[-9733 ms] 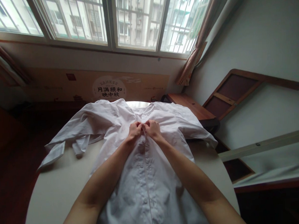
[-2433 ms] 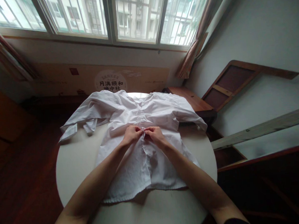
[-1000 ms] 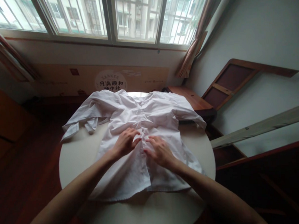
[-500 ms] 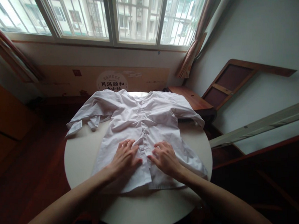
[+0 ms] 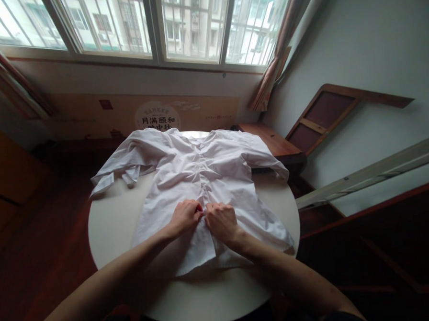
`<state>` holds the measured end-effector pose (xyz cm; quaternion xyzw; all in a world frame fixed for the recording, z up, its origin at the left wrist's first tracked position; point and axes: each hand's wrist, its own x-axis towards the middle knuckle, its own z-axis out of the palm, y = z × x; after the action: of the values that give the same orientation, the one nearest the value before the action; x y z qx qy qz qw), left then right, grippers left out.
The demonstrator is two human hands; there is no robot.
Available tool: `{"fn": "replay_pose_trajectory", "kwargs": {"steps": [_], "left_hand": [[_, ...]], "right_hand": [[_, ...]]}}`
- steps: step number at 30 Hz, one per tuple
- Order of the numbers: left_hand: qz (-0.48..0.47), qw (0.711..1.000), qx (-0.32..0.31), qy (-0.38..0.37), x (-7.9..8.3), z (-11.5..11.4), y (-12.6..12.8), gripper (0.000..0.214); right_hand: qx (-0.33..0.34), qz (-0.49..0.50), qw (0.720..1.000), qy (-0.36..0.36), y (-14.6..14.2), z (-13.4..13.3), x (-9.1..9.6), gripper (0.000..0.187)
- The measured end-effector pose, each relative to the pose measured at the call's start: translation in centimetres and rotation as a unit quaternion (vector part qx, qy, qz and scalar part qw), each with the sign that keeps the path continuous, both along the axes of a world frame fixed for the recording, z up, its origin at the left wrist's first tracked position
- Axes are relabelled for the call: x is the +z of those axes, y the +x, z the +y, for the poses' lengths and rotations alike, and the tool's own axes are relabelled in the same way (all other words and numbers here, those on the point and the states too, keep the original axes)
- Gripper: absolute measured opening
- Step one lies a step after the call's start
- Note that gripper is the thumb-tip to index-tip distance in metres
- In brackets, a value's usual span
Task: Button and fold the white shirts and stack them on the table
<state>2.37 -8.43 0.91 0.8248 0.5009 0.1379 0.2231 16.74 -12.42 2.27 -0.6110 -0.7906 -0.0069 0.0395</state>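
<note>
A white button-up shirt point(image 5: 222, 179) lies spread front side up, its collar at the far side and its hem toward me. Both sleeves reach out to the sides; the left one is bent, with its cuff near the table's edge. My left hand point(image 5: 185, 214) pinches the shirt's front edge at the middle, below the gathered chest. Right beside it, my right hand point(image 5: 221, 220) has its fingers curled on the other side of the same front opening. The fingertips of both hands nearly meet there, and whatever button lies between them is hidden.
The shirt rests on a round, cream-coloured table point(image 5: 193, 303). Behind it stand a long printed cardboard panel point(image 5: 211, 105) and a wooden cabinet point(image 5: 278, 140). A barred window point(image 5: 193, 27) with curtains is above. At right, a pale rail point(image 5: 373, 171) runs along the wall.
Both hands have moved together and slightly away from me along the front opening. Their fingers, spread flat on the cloth before, are now closed on the shirt's front edges.
</note>
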Motion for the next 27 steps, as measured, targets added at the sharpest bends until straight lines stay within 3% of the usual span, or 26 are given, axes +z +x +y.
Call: {"fn": "replay_pose_trajectory", "kwargs": {"steps": [5, 8, 10, 13, 15, 18, 23, 27], "left_hand": [[-0.009, 1.000, 0.011, -0.006, 2.3, -0.4, -0.8, 0.010], [-0.014, 1.000, -0.003, 0.015, 3.8, -0.9, -1.0, 0.012], [-0.019, 1.000, -0.008, -0.005, 4.1, -1.0, -0.7, 0.012], [-0.025, 0.998, -0.015, -0.062, 3.5, -0.8, 0.0, 0.012], [-0.012, 0.997, -0.013, -0.070, 2.9, -0.7, 0.4, 0.013], [0.017, 0.999, 0.006, -0.039, 2.2, -0.8, 0.6, 0.015], [-0.029, 0.999, 0.003, -0.037, 1.9, -0.6, 0.6, 0.015], [-0.104, 0.990, -0.019, -0.093, 1.5, -0.2, 0.4, 0.017]], "right_hand": [[-0.051, 0.065, 0.996, -0.018, 2.1, 0.7, 0.8, 0.013], [-0.063, 0.216, 0.973, -0.057, 3.4, 1.1, 1.4, 0.020], [-0.060, 0.377, 0.917, -0.116, 3.9, 1.2, 1.5, 0.024], [-0.080, 0.563, 0.799, -0.196, 3.9, 1.2, 1.3, 0.018], [-0.095, 0.605, 0.766, -0.196, 3.8, 1.1, 1.1, 0.015], [-0.107, 0.586, 0.788, -0.154, 3.6, 0.9, 0.8, 0.014], [-0.080, 0.418, 0.903, -0.058, 2.6, 0.2, 0.8, 0.010], [-0.064, 0.318, 0.946, -0.015, 1.8, -0.2, 0.7, 0.012]]}}
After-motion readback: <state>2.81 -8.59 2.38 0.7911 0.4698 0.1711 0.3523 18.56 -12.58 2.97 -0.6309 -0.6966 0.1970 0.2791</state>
